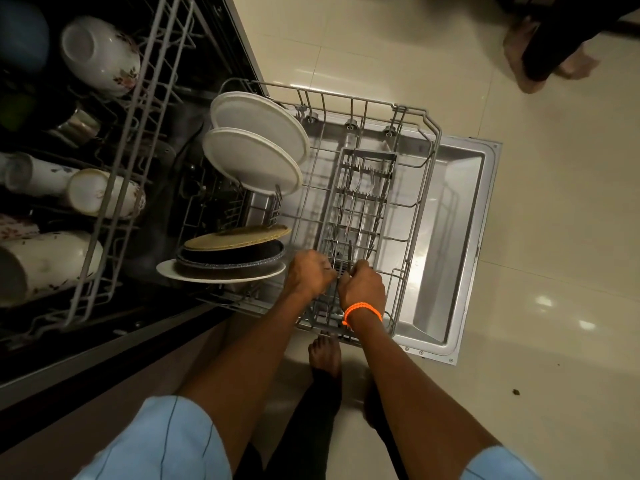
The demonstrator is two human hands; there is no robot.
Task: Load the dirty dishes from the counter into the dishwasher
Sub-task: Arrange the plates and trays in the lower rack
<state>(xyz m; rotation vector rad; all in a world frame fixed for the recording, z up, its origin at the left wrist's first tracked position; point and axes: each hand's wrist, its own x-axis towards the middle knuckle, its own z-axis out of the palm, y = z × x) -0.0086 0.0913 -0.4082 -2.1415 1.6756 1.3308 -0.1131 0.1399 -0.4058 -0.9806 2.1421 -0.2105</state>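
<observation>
The dishwasher's lower rack is pulled out over the open door. A grey cutlery basket lies in it with forks and spoons inside. My left hand and my right hand, which wears an orange wristband, are both at the near end of the basket with fingers curled around cutlery standing there. Two white plates stand on edge at the rack's far left. A tan plate, a dark bowl and a white plate sit at its near left.
The upper rack at left holds white floral mugs and cups. Another person's bare feet stand on the tile floor at top right. My own foot is just below the rack's front edge.
</observation>
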